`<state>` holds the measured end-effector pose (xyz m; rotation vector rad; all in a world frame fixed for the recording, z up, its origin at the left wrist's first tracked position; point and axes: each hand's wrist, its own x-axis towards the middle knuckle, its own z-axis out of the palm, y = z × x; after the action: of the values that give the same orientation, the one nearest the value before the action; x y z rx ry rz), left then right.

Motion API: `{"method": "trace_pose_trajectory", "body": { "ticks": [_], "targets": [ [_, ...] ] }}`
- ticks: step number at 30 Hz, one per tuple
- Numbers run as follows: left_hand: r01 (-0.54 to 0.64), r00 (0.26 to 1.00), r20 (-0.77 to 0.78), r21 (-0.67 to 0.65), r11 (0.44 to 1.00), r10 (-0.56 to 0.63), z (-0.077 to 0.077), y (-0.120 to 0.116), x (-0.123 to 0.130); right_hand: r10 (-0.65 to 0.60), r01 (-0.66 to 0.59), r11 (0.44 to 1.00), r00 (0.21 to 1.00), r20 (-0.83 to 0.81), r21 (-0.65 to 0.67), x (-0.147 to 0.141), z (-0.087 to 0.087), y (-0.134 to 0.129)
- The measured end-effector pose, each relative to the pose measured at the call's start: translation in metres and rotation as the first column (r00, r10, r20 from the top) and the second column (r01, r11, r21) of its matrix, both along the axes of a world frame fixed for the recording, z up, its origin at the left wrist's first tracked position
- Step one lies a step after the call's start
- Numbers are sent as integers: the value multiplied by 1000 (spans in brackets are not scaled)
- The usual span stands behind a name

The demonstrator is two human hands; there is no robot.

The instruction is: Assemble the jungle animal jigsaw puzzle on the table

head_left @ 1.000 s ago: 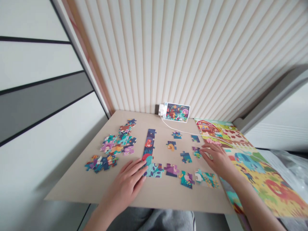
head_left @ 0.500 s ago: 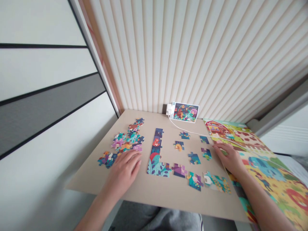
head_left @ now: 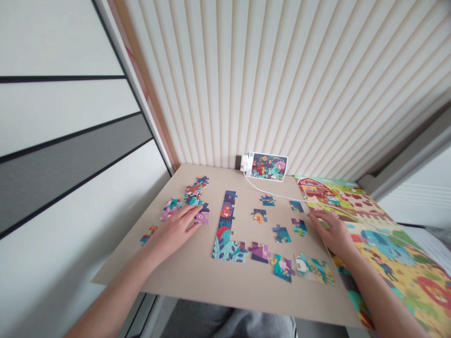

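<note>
My left hand [head_left: 178, 230] lies palm down over the loose pile of jigsaw pieces [head_left: 193, 189], fingers stretched forward. Its fingertips rest on the pile and cover part of it. Just right of the thumb is a purple puzzle piece [head_left: 202, 217]. A joined L-shaped strip of puzzle [head_left: 225, 234] lies right of that hand. My right hand [head_left: 331, 227] rests at the table's right edge with loosely extended fingers, holding nothing visible. Nearest to it are a blue piece [head_left: 296, 205] and a green-and-purple piece [head_left: 299, 227].
Several separate pieces, among them a purple one [head_left: 260, 252], lie on the beige table [head_left: 246, 293]. A picture card [head_left: 268, 166] leans at the back beside a white charger [head_left: 244, 163], whose cable runs rightward. A colourful farm-animal mat [head_left: 391, 253] lies on the right.
My left hand has slid forward and slightly right over the pile, its fingers straighter. Pieces at the pile's near end are now largely covered. My right hand stays at the edge.
</note>
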<state>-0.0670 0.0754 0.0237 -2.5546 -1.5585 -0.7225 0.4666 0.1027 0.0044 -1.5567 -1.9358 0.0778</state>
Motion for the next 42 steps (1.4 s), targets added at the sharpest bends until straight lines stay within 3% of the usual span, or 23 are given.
{"method": "trace_pose_trajectory", "body": {
  "ticks": [4, 7, 10, 13, 15, 20, 24, 26, 32, 42],
  "targets": [
    [187, 980, 64, 51, 981, -190, 24, -7, 25, 37, -34, 999, 995, -90, 31, -24, 27, -9],
    [376, 924, 59, 31, 926, -377, 48, -11, 59, 155, -182, 976, 966, -208, -119, -63, 57, -28],
    [575, 817, 51, -3, 818, -574, 66, -7, 99, 269, -378, 872, 900, -341, -310, -107, 81, -51],
    [688, 726, 49, -33, 725, -686, 74, 7, 138, 318, -475, 802, 852, -415, -362, -132, 91, -59],
    [701, 713, 57, -16, 713, -699, 72, 20, 163, 273, -442, 818, 861, -429, -367, -129, 90, -50],
    [588, 803, 91, 41, 808, -589, 50, 47, 221, 39, -184, 935, 903, -428, -302, -71, 61, 1],
    [646, 762, -34, -21, 763, -647, 23, 43, 264, -210, 108, 952, 910, -358, -286, -29, 29, 27],
    [661, 746, -84, -22, 750, -661, 12, 39, 279, -249, 147, 946, 902, -353, -289, -20, 18, 27],
    [701, 700, -147, -47, 712, -699, 2, 31, 285, -224, 109, 946, 902, -369, -307, -16, 7, 14],
    [737, 656, -150, -84, 670, -740, 8, 17, 283, -234, 126, 903, 946, -223, -411, -31, 10, 7]
  ]
}}
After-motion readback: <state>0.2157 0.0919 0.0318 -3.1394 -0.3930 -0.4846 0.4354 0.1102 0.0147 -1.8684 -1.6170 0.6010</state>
